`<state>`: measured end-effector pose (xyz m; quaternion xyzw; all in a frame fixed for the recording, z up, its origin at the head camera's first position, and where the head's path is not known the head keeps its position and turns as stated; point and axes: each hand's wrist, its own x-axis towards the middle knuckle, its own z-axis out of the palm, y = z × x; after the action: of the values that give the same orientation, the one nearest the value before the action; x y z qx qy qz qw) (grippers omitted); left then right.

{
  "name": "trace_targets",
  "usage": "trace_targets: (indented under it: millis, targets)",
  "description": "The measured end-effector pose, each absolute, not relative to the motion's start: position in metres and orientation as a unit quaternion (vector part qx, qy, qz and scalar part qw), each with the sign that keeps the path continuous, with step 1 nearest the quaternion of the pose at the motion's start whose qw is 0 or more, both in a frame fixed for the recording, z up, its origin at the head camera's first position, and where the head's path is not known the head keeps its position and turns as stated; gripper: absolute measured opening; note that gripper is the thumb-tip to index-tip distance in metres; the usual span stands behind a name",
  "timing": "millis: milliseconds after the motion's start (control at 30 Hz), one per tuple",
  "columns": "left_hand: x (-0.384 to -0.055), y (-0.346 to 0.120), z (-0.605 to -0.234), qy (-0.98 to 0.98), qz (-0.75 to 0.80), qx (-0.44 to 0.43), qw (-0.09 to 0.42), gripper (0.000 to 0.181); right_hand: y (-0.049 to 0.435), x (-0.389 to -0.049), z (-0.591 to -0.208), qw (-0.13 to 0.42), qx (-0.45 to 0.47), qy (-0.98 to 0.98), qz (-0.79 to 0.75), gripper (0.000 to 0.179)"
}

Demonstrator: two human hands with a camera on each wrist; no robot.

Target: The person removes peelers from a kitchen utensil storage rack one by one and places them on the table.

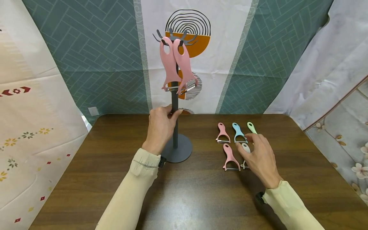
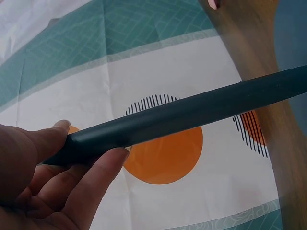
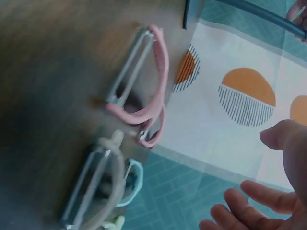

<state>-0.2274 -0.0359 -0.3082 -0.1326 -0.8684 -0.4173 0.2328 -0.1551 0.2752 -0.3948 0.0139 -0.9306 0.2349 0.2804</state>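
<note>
My left hand (image 1: 161, 129) grips the dark upright pole (image 2: 158, 120) of a hook stand between thumb and fingers. Two pink peelers (image 1: 167, 64) hang by their handle holes from hooks at the top of the stand. To the right, my right hand (image 1: 260, 156) hovers over a group of peelers on the table, thumb and fingers apart, nothing between them. Nearest to it is a whitish peeler (image 1: 245, 147), partly hidden under the hand. A light green peeler (image 1: 251, 127) also runs behind its fingers. Beside these lie a blue peeler (image 1: 237, 130) and two pink ones (image 1: 229, 154).
The stand's round grey base (image 1: 184, 150) rests on the brown wooden table (image 1: 201, 198). Several other hooks (image 1: 191, 40) fan out at its top. A patterned cloth (image 1: 115, 57) hangs behind the table's far edge, with pale fabric at both sides.
</note>
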Motion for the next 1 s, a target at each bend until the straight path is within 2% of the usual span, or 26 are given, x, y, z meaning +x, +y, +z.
trace_targets:
  millis: [433,1000]
  targets:
    - [-0.228,-0.037,-0.309,-0.867,-0.422,-0.131,0.228,0.026,0.258,-0.165,-0.381,0.336,0.047,-0.909,0.241,0.037]
    - [-0.228,-0.036,-0.308,-0.867,-0.424,-0.129,0.229,0.026,0.241,-0.172,-0.367,0.354,0.102,-0.89,0.269,0.038]
